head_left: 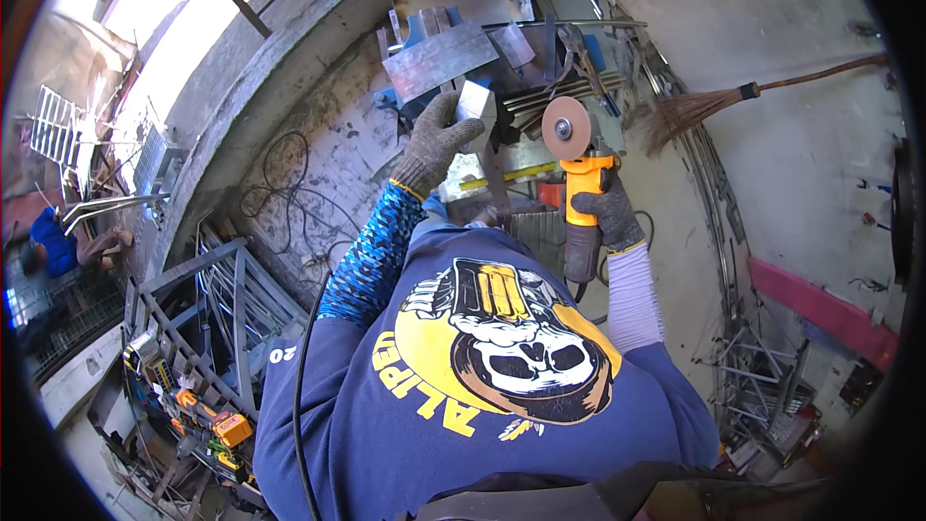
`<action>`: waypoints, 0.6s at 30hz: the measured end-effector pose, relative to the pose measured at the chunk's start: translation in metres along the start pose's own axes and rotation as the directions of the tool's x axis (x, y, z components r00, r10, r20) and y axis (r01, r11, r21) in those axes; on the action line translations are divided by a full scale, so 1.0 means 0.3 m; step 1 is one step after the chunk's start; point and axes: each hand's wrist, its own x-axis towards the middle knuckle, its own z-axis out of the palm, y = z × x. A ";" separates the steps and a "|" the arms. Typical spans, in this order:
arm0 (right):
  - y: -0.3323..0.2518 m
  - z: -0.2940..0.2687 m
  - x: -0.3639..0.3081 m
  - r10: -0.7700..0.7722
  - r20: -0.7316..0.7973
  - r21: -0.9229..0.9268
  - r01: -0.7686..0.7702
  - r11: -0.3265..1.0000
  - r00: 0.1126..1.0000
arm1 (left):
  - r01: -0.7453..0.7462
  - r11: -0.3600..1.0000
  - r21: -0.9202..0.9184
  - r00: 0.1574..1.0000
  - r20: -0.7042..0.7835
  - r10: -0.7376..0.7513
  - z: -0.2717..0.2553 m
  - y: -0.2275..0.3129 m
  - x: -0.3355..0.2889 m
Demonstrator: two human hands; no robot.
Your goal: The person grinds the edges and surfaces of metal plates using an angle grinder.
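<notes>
A small, stiff, sharp-edged metal block (pixel 475 101), likely heavy for its size, sits clamped in the gloved left hand (pixel 439 135) above the workbench (pixel 463 0); the right hand (pixel 608 217) is wrapped around an orange angle grinder (pixel 579 183), best gripped by its body.

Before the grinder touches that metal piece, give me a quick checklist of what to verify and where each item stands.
1. Left hand gloved and gripping the small metal piece: ok.
2. Right hand gloved, wrapped round the angle grinder body: ok.
3. Grinding disc apart from the piece: ok.
4. Disc guard fitted: cannot tell.
5. Black power cord clear of the disc: ok, it trails down the person's left side.
6. Piece clamped: not ok, hand-held only.
</notes>
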 end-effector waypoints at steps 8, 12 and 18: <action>0.037 -0.010 0.019 -0.068 -0.021 -0.023 0.067 0.997 0.997 | 0.090 0.986 -0.141 0.994 -0.042 -0.097 -0.038 -0.019 0.004; 0.027 0.001 0.006 -0.028 -0.068 -0.033 0.026 0.999 0.997 | 0.131 0.985 0.109 0.984 -0.137 -0.116 -0.040 0.019 -0.018; 0.021 -0.001 0.009 -0.016 -0.032 0.122 0.020 0.992 0.999 | 0.048 0.961 0.273 0.999 0.000 -0.050 -0.064 0.027 -0.014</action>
